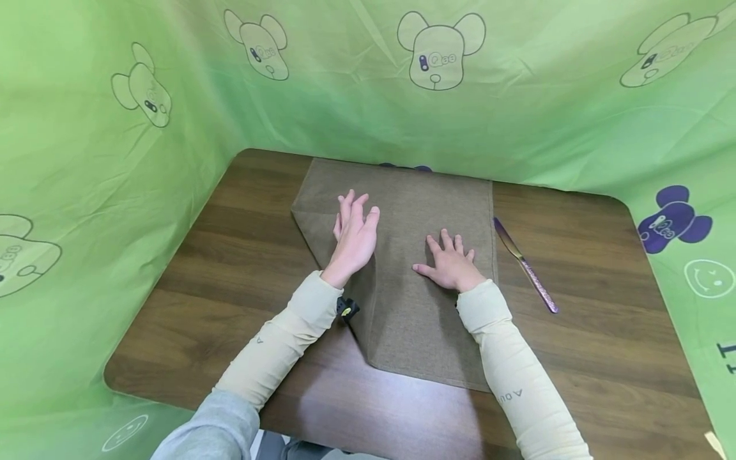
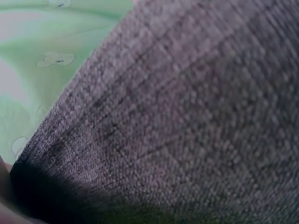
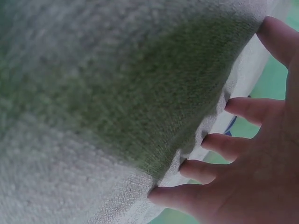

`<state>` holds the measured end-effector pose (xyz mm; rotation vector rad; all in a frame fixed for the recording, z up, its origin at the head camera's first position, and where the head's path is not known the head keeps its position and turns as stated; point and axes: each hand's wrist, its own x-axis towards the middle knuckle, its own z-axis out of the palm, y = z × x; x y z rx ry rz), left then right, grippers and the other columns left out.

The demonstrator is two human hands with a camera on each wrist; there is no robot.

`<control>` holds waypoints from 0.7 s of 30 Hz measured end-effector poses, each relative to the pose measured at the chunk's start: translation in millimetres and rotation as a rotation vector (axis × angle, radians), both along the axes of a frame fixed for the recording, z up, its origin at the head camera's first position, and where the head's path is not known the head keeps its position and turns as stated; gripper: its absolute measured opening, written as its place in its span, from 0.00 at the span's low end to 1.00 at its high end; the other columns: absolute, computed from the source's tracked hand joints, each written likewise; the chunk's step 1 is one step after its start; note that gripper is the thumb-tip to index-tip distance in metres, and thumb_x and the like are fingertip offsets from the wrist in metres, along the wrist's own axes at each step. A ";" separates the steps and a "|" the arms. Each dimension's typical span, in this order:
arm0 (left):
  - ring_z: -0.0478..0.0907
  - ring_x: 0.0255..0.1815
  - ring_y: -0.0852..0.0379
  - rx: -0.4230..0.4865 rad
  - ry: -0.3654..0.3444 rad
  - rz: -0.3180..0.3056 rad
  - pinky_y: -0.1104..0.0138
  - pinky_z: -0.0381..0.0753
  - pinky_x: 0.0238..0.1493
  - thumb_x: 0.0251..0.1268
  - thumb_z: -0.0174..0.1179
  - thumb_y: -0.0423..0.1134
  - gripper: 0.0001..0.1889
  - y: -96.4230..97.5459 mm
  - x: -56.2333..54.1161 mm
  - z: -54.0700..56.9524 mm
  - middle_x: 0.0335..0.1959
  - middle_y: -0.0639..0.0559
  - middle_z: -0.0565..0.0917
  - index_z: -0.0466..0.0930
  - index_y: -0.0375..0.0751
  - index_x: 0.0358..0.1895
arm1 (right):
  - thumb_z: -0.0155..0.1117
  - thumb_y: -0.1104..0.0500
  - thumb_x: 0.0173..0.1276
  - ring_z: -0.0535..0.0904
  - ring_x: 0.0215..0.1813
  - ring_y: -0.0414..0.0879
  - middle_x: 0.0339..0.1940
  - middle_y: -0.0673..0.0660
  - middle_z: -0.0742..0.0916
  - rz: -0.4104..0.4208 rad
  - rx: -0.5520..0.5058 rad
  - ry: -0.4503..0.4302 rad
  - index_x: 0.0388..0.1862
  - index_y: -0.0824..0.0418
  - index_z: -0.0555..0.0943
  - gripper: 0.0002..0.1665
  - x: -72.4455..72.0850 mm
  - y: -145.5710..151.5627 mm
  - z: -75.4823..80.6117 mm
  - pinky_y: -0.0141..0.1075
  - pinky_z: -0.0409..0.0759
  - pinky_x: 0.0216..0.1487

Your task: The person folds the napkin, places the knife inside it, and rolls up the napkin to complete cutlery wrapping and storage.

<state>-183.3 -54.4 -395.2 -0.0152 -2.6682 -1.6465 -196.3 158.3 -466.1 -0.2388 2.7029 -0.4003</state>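
Observation:
A brown woven cloth (image 1: 420,198) lies on the wooden table, its left edge running slanted inward with a fold line down the near left part. My left hand (image 1: 355,246) is over the left part of the cloth, turned on its side, fingers extended and thumb to the right. The cloth (image 2: 177,121) fills most of the left wrist view, very near that camera. My right hand (image 1: 451,265) rests with fingers spread on the cloth's right half. In the right wrist view its fingertips (image 3: 238,106) press on the cloth, which dimples under them.
A table knife (image 1: 526,265) with a purple patterned handle and a golden part lies just right of the cloth. Green printed curtains (image 1: 345,115) surround the wooden table (image 1: 598,306) at the back and sides. A small black device (image 1: 347,308) is at the left wrist.

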 end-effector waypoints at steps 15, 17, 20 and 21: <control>0.26 0.80 0.51 -0.060 -0.007 -0.020 0.56 0.29 0.76 0.76 0.37 0.48 0.27 19.6 -12.9 -2.0 0.79 0.45 0.44 0.59 0.39 0.72 | 0.48 0.39 0.74 0.43 0.76 0.74 0.76 0.74 0.54 0.019 -0.111 0.039 0.72 0.68 0.62 0.41 -1.3 8.2 6.8 0.70 0.44 0.70; 0.26 0.80 0.51 -0.067 -0.012 -0.024 0.56 0.28 0.76 0.76 0.37 0.48 0.27 21.6 -15.0 -3.4 0.79 0.45 0.43 0.59 0.39 0.72 | 0.47 0.40 0.75 0.48 0.76 0.73 0.75 0.75 0.59 0.042 -0.159 0.084 0.69 0.70 0.66 0.39 -0.9 7.5 9.6 0.65 0.46 0.73; 0.26 0.80 0.50 -0.083 -0.017 -0.029 0.56 0.27 0.76 0.76 0.37 0.49 0.28 23.9 -17.8 -4.6 0.80 0.45 0.43 0.58 0.39 0.72 | 0.45 0.43 0.77 0.55 0.75 0.69 0.72 0.75 0.64 0.076 -0.256 0.176 0.63 0.72 0.72 0.34 0.4 4.2 16.0 0.58 0.49 0.75; 0.26 0.80 0.50 -0.088 -0.018 -0.032 0.56 0.27 0.76 0.76 0.37 0.49 0.28 24.7 -18.6 -4.9 0.80 0.45 0.43 0.57 0.39 0.73 | 0.45 0.45 0.77 0.57 0.74 0.68 0.71 0.74 0.66 0.083 -0.292 0.211 0.61 0.71 0.74 0.32 1.2 2.5 18.7 0.57 0.51 0.74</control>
